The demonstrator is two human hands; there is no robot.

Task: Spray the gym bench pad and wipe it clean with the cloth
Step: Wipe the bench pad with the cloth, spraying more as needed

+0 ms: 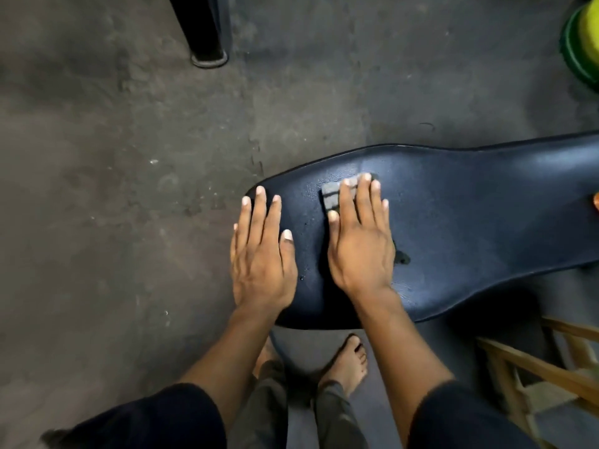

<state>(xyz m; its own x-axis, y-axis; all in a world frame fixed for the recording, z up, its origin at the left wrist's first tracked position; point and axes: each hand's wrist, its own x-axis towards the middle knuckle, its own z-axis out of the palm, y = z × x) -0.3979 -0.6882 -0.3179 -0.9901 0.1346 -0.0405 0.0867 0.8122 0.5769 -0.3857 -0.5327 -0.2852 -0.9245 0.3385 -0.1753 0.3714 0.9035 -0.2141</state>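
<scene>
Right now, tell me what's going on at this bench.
A person is leaning over a dark blue bench pad with both hands on it. The right hand lies flat on a folded grey cloth, pressing it against the pad, so the wiping is under way. The left hand rests palm down, empty, on the pad's near end, apparently bracing. A few wet spots show on the pad beside the hands. No spray bottle can be made out in this view.

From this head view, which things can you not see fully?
- Cloth: mostly hidden under the right hand; only a grey corner shows.
- Bench pad: cut off by the right edge.
- Orange thing: only a sliver at the right edge, so unidentifiable.
- Spray bottle: not visible.
</scene>
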